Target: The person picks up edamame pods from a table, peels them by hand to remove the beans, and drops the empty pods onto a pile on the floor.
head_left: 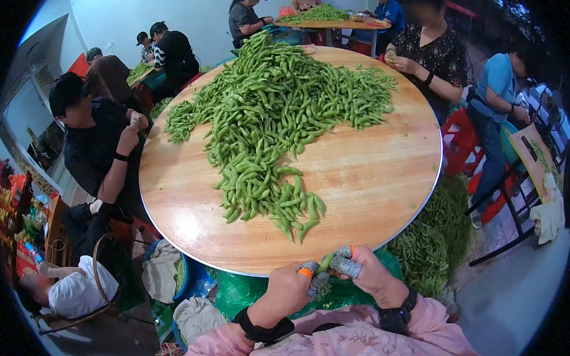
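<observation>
Just past the near edge of a round wooden table (372, 200), my two hands meet around a green soybean pod (325, 262). My left hand (290, 290) pinches one end of it, its fingertips wrapped in grey tape with an orange band. From the other side my right hand (369, 276) grips the pod, with similar grey wraps on thumb and finger. Below the hands, loose beans lie in a green plastic bag (237, 295). A large heap of soybean pods (269, 102) covers the far middle of the table and trails toward me.
One person (92, 133) sits at the table's left, another (430, 51) at its far right. Pod-laden plants (437, 233) are piled on the floor at right. Blue tubs with cloths (162, 271) stand at lower left, near a reclining person in white (83, 287). Others work at tables behind.
</observation>
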`<state>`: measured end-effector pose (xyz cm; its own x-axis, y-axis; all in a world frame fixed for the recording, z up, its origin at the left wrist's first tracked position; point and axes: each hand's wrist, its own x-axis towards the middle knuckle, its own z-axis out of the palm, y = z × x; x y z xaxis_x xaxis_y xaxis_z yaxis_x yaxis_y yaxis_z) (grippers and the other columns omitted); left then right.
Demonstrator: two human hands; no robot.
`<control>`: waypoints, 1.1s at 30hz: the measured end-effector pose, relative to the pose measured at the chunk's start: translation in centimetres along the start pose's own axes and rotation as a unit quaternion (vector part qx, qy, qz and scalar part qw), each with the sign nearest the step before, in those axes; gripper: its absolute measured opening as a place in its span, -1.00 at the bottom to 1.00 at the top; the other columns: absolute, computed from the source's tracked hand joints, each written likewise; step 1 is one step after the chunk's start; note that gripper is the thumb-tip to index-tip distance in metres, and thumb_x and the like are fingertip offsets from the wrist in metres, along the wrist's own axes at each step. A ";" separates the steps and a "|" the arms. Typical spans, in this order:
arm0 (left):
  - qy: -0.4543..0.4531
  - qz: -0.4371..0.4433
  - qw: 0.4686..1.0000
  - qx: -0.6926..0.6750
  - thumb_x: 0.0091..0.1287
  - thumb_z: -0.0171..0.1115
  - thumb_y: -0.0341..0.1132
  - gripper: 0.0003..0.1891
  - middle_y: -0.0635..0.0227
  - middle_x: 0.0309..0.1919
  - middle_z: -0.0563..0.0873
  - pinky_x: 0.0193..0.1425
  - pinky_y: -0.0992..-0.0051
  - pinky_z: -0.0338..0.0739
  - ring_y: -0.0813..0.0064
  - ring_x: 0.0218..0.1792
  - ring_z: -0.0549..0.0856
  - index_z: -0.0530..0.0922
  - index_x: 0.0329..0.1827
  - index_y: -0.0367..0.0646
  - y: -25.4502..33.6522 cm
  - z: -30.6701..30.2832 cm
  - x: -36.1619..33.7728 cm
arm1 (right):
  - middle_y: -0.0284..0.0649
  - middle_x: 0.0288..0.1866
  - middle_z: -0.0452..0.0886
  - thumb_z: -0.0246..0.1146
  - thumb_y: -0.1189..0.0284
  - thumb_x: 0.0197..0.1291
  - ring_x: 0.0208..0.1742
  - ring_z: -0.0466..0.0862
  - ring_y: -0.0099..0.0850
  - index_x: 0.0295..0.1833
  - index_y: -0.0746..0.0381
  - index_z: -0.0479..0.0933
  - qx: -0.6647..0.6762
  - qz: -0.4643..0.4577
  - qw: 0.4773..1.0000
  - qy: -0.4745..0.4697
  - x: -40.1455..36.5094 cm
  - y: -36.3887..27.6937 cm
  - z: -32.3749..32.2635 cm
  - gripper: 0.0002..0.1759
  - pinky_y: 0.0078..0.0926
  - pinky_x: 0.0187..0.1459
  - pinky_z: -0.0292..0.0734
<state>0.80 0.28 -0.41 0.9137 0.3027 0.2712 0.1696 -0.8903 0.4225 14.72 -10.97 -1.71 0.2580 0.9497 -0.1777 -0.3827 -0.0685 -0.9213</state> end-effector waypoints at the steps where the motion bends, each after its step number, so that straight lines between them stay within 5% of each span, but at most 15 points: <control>1: 0.000 -0.002 1.000 -0.001 0.11 0.16 -0.35 -0.89 0.17 -0.60 0.57 -0.57 0.43 0.38 0.16 -0.57 0.55 0.50 -0.39 -0.21 -0.2 0.1 0.0 | -0.41 -0.46 0.53 0.13 0.36 0.15 -0.46 0.43 -0.68 -0.28 0.32 0.53 0.000 0.002 1.000 -0.001 0.0 -0.1 0.1 -0.78 -0.72 -0.44 0.30; 3: 0.022 -0.019 0.983 -0.182 0.13 0.13 -0.33 -0.89 0.22 -0.63 0.53 -0.58 0.43 0.36 0.26 -0.62 0.53 0.49 -0.38 -0.19 -0.6 0.8 -0.6 | -0.40 -0.43 0.53 0.13 0.39 0.14 -0.43 0.46 -0.65 -0.28 0.32 0.53 -0.024 -0.082 0.996 0.007 -0.2 -0.3 0.9 -0.80 -0.71 -0.39 0.35; 7: 0.104 -0.045 0.940 -0.322 0.21 0.08 -0.28 -0.85 0.33 -0.64 0.50 -0.57 0.48 0.35 0.43 -0.64 0.50 0.48 -0.37 -0.19 -1.3 2.5 -0.9 | -0.37 -0.40 0.55 0.15 0.48 0.11 -0.34 0.52 -0.59 -0.29 0.34 0.51 -0.054 -0.145 0.987 0.036 0.4 0.6 1.3 -0.87 -0.64 -0.24 0.41; 9: 0.043 -0.162 0.807 -0.567 0.29 0.00 -0.23 -0.77 0.43 -0.62 0.47 -0.55 0.57 0.32 0.58 -0.63 0.44 0.46 -0.39 -0.21 -1.6 2.9 -1.0 | -0.34 -0.35 0.55 0.11 0.53 0.12 -0.31 0.51 -0.60 -0.26 0.35 0.50 -0.077 -0.156 0.985 0.015 0.6 0.7 1.0 -0.88 -0.64 -0.22 0.40; 10: 0.042 -0.165 0.806 -0.567 0.29 0.00 -0.23 -0.77 0.43 -0.62 0.47 -0.55 0.57 0.32 0.58 -0.63 0.44 0.46 -0.39 -0.21 -1.5 2.7 -1.0 | -0.32 -0.31 0.56 0.08 0.58 0.12 -0.29 0.50 -0.62 -0.22 0.35 0.49 -0.101 -0.177 0.979 -0.003 0.7 0.6 0.8 -0.87 -0.65 -0.21 0.39; 12: 0.026 -0.297 0.671 -0.679 0.32 -0.05 -0.20 -0.73 0.47 -0.58 0.48 -0.52 0.63 0.31 0.63 -0.60 0.43 0.45 -0.39 -0.24 -0.7 1.7 -0.4 | -0.31 -0.34 0.57 0.08 0.59 0.11 -0.31 0.50 -0.63 -0.23 0.37 0.49 -0.114 -0.200 0.973 0.005 0.7 0.1 1.2 -0.87 -0.66 -0.23 0.40; 13: 0.026 -0.297 0.671 -0.679 0.32 -0.05 -0.20 -0.73 0.47 -0.58 0.48 -0.52 0.63 0.31 0.63 -0.60 0.43 0.45 -0.39 -0.24 -0.9 1.7 -0.3 | -0.32 -0.35 0.57 0.08 0.59 0.11 -0.32 0.50 -0.63 -0.24 0.37 0.49 -0.127 -0.176 0.976 0.018 0.7 0.1 1.1 -0.87 -0.66 -0.25 0.40; 15: 0.064 -0.082 0.897 -0.430 0.30 0.00 -0.20 -0.73 0.47 -0.60 0.47 -0.52 0.65 0.30 0.68 -0.59 0.41 0.46 -0.36 -0.26 -1.4 1.6 -0.3 | -0.32 -0.37 0.57 0.08 0.59 0.10 -0.34 0.50 -0.64 -0.25 0.38 0.50 -0.139 -0.148 0.979 0.032 0.7 -0.1 1.0 -0.87 -0.67 -0.27 0.41; 18: -0.017 -0.103 0.956 -0.274 0.27 0.05 -0.22 -0.74 0.49 -0.62 0.47 -0.51 0.66 0.29 0.70 -0.57 0.39 0.46 -0.38 -0.28 -0.3 0.0 0.3 | -0.33 -0.39 0.58 0.09 0.59 0.09 -0.37 0.50 -0.64 -0.27 0.38 0.50 -0.174 -0.096 0.980 0.026 0.5 -0.5 0.9 -0.88 -0.68 -0.31 0.41; 28: -0.043 -0.134 0.812 -0.567 0.23 0.12 -0.22 -0.75 0.57 -0.66 0.41 -0.59 0.69 0.18 0.73 -0.63 0.32 0.43 -0.54 -0.18 -1.5 0.4 0.1 | -0.41 -0.42 0.53 0.15 0.59 0.05 -0.39 0.45 -0.68 -0.29 0.34 0.48 -0.094 -0.143 0.985 -0.026 0.8 1.5 0.5 -0.91 -0.71 -0.37 0.35; 30: -0.049 -0.165 0.743 -0.647 0.25 0.09 -0.20 -0.75 0.58 -0.67 0.37 -0.63 0.69 0.11 0.73 -0.67 0.27 0.40 -0.55 -0.13 -1.7 0.6 -0.2 | -0.42 -0.43 0.52 0.15 0.59 0.05 -0.40 0.44 -0.68 -0.30 0.34 0.48 -0.076 -0.138 0.987 -0.034 0.8 1.4 0.5 -0.92 -0.72 -0.36 0.35; 33: -0.073 -0.175 0.735 -0.650 0.27 0.06 -0.19 -0.75 0.57 -0.68 0.36 -0.66 0.69 0.08 0.73 -0.68 0.26 0.39 -0.51 -0.13 -1.7 0.4 -0.2 | -0.42 -0.43 0.52 0.16 0.58 0.05 -0.40 0.44 -0.69 -0.30 0.34 0.48 -0.089 -0.112 0.989 -0.038 0.9 0.8 0.7 -0.92 -0.71 -0.37 0.35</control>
<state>0.48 1.60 -1.58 0.9441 0.3117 -0.1076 -0.0055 0.3413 0.9399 14.01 -9.99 -2.39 0.2489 0.9668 0.0585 -0.1593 0.1004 -0.9821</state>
